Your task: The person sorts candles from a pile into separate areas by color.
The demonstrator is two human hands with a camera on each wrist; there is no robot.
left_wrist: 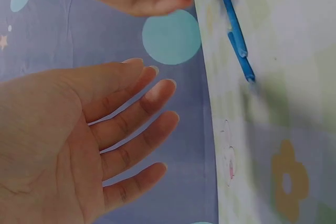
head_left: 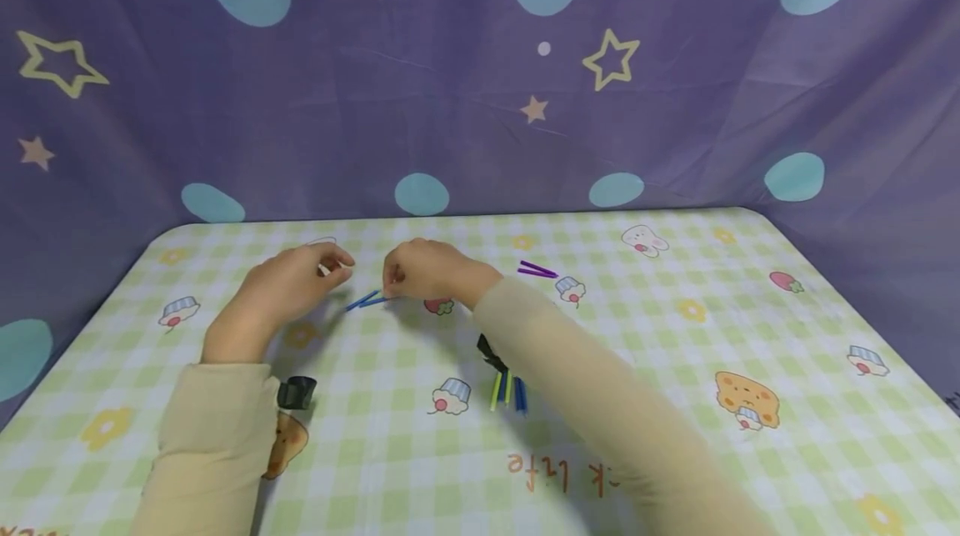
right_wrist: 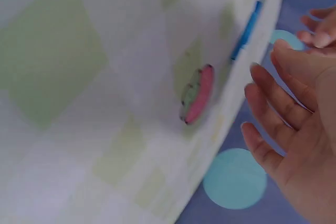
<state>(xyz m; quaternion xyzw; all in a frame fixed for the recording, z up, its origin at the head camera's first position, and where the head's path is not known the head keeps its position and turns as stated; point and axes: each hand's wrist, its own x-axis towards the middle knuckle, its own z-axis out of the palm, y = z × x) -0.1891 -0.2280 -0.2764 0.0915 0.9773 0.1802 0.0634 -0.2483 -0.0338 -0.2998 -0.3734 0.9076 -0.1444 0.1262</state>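
Two slim blue sticks [head_left: 365, 300], pen-like in shape, lie side by side on the table; in the left wrist view the blue sticks [left_wrist: 237, 32] overlap lengthwise. My left hand [head_left: 296, 282] hovers to their left, its fingers [left_wrist: 139, 129] loosely extended with nothing held. To their right, above the table, is my right hand [head_left: 431, 269], fingers relaxed and slightly bent. The right wrist view shows the right hand [right_wrist: 294, 108] holding nothing, apart from the blue stick [right_wrist: 247, 31]. The two hands face each other with a gap between.
Two purple sticks [head_left: 537, 270] lie right of the right hand. Several yellow-green and blue sticks [head_left: 507, 392] lie near the right forearm, partly hidden. A checked, printed cloth [head_left: 375, 453] covers the table, with a purple curtain [head_left: 450, 102] behind. Black devices [head_left: 297, 393] sit at the wrists.
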